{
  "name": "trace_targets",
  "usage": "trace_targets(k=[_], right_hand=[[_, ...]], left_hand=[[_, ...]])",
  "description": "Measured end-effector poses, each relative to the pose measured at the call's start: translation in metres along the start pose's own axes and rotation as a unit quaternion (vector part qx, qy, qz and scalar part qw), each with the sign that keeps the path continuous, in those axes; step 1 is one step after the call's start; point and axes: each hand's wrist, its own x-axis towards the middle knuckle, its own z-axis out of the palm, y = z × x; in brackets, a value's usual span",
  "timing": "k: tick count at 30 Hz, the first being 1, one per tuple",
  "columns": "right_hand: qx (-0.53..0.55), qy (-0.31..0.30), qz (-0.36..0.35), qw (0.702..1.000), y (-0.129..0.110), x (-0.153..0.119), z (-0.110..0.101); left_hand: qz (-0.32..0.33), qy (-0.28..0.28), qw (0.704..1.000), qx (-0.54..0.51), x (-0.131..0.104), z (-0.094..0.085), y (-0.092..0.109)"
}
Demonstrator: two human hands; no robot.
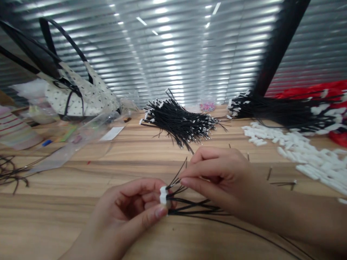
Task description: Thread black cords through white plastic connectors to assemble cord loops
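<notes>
Near the front middle of the table, my left hand grips a white plastic connector between thumb and fingers. Several black wires come out of the connector's right side and pass under my right hand. My right thumb and index finger pinch a thin black wire close to the connector's upper end. Whether that wire's tip sits inside the connector I cannot tell. The far ends of the wires are partly hidden behind my right hand and forearm.
A pile of black wires with white connectors lies ahead, another bundle at the back right. Loose white connectors spread at right. A spotted bag, clear plastic wrap and a tangle of dark wires are at left.
</notes>
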Motion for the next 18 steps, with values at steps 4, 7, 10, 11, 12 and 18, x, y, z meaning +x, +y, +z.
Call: trace_targets(k=[4, 7, 10, 11, 12, 18], right_hand=[[0.022, 0.006, -0.005, 1.000, 0.000, -0.004, 0.005], [0.029, 0.003, -0.021, 0.999, -0.001, -0.006, 0.007], [0.035, 0.001, -0.022, 0.999, 0.000, -0.007, 0.009], [0.034, 0.002, -0.020, 0.999, 0.000, -0.007, 0.010], [0.031, 0.005, -0.020, 0.999, 0.000, -0.008, 0.011], [0.027, 0.012, -0.025, 0.999, 0.003, -0.009, 0.015]], left_hand=[[0.009, -0.023, 1.000, 0.009, -0.002, -0.003, -0.002], [0.010, -0.025, 1.000, 0.004, -0.002, 0.000, 0.001], [0.009, -0.026, 1.000, 0.007, -0.001, 0.003, 0.006], [0.010, -0.025, 1.000, 0.007, 0.000, 0.004, 0.007], [0.009, -0.024, 1.000, 0.008, 0.000, 0.005, 0.008], [0.010, -0.022, 1.000, 0.003, 0.000, 0.004, 0.006]])
